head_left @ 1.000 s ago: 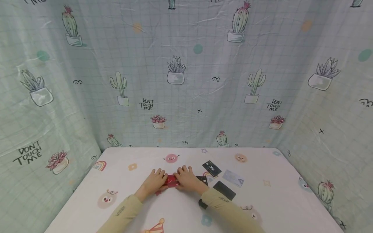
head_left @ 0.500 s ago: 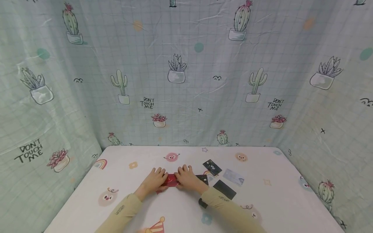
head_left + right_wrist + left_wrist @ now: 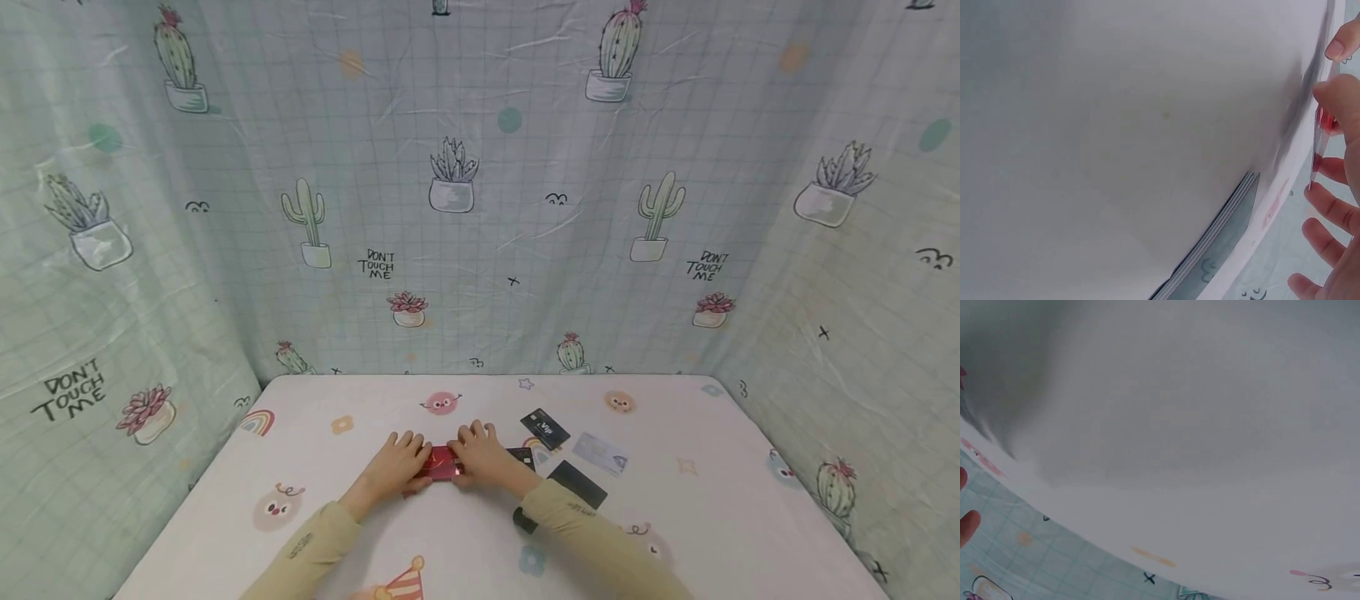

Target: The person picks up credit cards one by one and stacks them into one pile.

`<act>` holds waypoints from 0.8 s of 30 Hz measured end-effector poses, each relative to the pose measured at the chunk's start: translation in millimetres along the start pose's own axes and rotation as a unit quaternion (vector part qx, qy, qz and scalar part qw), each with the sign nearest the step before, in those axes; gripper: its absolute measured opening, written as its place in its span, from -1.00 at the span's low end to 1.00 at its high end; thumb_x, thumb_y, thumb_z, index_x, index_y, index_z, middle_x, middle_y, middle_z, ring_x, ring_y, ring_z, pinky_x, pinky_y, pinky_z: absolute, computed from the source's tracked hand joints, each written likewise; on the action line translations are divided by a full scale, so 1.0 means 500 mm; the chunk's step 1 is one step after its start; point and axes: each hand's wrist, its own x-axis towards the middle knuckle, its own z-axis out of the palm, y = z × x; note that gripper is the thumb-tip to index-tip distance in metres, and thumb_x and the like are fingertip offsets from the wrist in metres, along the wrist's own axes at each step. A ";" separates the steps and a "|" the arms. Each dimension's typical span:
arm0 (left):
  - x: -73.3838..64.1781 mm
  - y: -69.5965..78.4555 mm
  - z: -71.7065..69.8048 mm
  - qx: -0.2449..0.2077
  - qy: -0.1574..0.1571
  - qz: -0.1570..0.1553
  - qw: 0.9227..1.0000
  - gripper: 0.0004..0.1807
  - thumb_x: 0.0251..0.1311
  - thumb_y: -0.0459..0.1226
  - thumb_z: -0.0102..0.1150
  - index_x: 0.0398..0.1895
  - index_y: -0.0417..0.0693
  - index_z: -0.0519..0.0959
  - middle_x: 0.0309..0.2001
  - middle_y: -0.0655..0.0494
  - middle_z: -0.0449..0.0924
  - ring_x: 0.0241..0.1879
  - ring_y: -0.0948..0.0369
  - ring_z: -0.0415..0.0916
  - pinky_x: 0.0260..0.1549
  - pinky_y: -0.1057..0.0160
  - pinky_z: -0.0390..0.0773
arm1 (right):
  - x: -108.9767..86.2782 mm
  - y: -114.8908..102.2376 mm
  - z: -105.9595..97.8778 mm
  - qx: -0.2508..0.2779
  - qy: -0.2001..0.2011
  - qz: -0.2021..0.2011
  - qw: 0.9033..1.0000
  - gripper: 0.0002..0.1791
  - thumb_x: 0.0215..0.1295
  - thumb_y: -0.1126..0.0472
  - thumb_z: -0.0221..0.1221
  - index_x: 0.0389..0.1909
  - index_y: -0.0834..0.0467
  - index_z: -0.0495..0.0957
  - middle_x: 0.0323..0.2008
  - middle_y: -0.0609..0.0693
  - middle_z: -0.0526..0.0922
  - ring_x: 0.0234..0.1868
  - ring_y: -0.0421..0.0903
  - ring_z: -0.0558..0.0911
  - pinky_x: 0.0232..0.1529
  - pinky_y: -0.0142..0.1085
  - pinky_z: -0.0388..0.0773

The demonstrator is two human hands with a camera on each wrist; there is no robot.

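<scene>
Pinching a thin, glossy red card are left grip and right grip.

The khaki cloth sleeve behind the bare left hand lies slightly farther left than a second ago; the matching khaki sleeve behind the bare right hand, slightly farther right.
</scene>
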 end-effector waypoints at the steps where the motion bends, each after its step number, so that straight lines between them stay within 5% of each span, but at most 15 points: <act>1: 0.000 0.001 -0.002 -0.002 -0.002 -0.001 1.000 -0.40 0.02 0.21 0.00 -0.09 -0.06 0.49 -0.25 0.05 0.45 -0.24 0.14 0.36 -0.28 0.12 0.38 | 0.000 0.000 -0.001 0.003 -0.004 0.002 1.000 -0.38 0.00 -0.25 0.12 0.05 0.00 0.39 -0.14 -0.06 0.38 -0.11 -0.08 0.27 -0.01 -0.07 0.25; 24: -0.011 0.013 -0.030 -0.030 0.027 0.010 0.999 -0.38 -0.03 0.18 0.09 0.00 -0.01 0.45 -0.23 0.06 0.44 -0.23 0.15 0.36 -0.23 0.11 0.41 | -0.032 0.001 -0.040 0.033 -0.008 0.004 0.999 -0.36 -0.01 -0.26 0.14 0.10 -0.07 0.37 -0.13 -0.07 0.37 -0.11 -0.09 0.27 0.02 -0.05 0.23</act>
